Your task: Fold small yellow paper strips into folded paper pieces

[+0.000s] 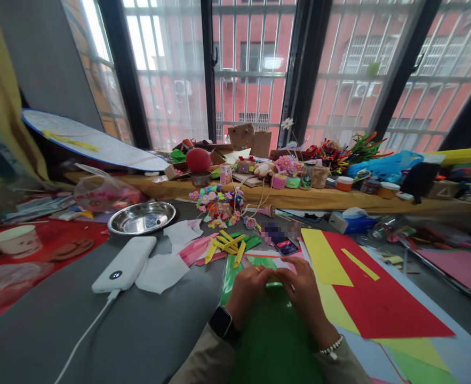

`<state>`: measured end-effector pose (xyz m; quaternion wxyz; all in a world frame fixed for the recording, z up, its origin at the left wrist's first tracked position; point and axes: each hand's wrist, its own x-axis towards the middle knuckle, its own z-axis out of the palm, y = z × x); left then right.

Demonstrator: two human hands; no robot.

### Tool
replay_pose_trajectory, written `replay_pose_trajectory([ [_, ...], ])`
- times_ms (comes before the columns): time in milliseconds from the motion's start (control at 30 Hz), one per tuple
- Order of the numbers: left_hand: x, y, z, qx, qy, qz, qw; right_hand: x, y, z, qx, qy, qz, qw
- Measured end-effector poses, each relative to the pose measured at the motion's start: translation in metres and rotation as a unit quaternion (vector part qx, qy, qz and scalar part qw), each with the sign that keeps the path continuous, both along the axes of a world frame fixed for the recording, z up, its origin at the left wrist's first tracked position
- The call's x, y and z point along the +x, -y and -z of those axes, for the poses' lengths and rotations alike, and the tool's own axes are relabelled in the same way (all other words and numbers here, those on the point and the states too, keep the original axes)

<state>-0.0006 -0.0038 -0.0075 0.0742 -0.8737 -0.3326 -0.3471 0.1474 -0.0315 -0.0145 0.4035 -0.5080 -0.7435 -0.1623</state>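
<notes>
Left hand (249, 290) and right hand (301, 288) are being held curled at the upper edge of a green piece (277, 341), any hold being too hidden to tell; between the forearms (209, 349), it is being cropped below. Beyond, a phone (286, 247) is being partly pixelated.

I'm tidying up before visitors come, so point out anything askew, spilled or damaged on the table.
No spill shows. The white paper scrap beside the power bank looks roughly torn, its edges uneven. Right of the hands, a yellow strip lies askew on the red sheet.
</notes>
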Motion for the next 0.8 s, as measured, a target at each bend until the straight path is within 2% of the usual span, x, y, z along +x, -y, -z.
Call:
replay_pose_trajectory([
  [167,-0.001,0.001,0.000,-0.014,-0.001,-0.029,0.999,0.007,0.001,-0.005,-0.006,-0.028,0.077,0.997],
  [367,-0.004,0.001,-0.002,-0.042,0.072,-0.066,0.994,0.021,-0.001,-0.002,0.009,-0.098,0.147,0.984],
  [467,-0.004,0.000,-0.002,-0.079,0.104,-0.060,0.990,0.022,-0.001,-0.002,-0.006,-0.146,0.136,0.980],
  [633,-0.003,-0.001,-0.004,-0.136,0.149,-0.026,0.979,0.013,0.001,-0.007,-0.067,-0.219,0.063,0.971],
  [800,-0.002,-0.001,-0.005,-0.158,0.154,-0.015,0.975,0.011,-0.001,-0.005,-0.101,-0.253,0.051,0.961],
])
